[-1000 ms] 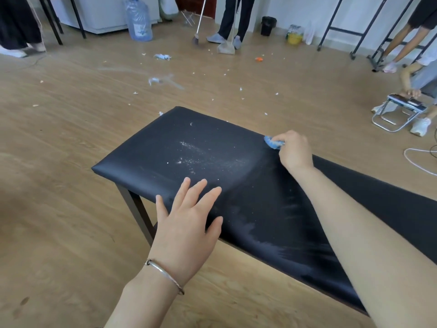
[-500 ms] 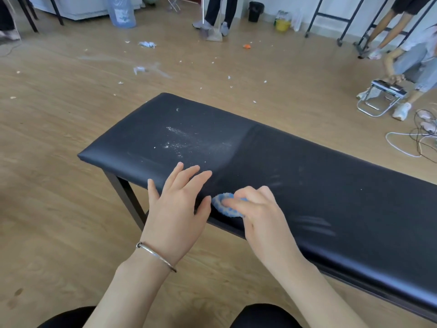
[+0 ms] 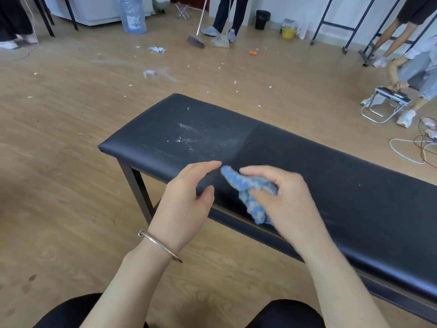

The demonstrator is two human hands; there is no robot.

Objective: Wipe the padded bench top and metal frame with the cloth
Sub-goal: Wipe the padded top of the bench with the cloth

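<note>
Blue-and-tan checked cloth is sitting bunched in my right hand, fingers and thumb curling round its middle. One end is pointing up and to the left; the other is drooping past the front edge of the bench top. The cloth is blurred, so I cannot tell whether it is brushing the padding or hanging just clear of it.

My left hand is hovering over the same front edge, near the left end. Its fingers are loosely curved and gripping nothing. The forefinger tip is lying just beside the cloth's upper end; I cannot tell whether they are touching. A metal bracelet is riding on that wrist.

White dust is showing on the left part of the black padding, between the middle and the left end. The stretch to the right of the faint crease is looking darker, with few specks. The metal leg is standing under the front left corner, with a rail running along beneath the front edge.

Judgement on step: I am regrouping the cloth between strokes, with the padded top only partly done. The frame is not looking wiped yet, though I cannot confirm that.

Next move, as I am reading it:
- spreading or refolding the cloth so a flat face is meeting the padding;
- pressing it down at the dusty patch and sweeping toward the left end;
- keeping the free hand off the path of the stroke;
- leaving the leg and rail until the top is clean.
</note>
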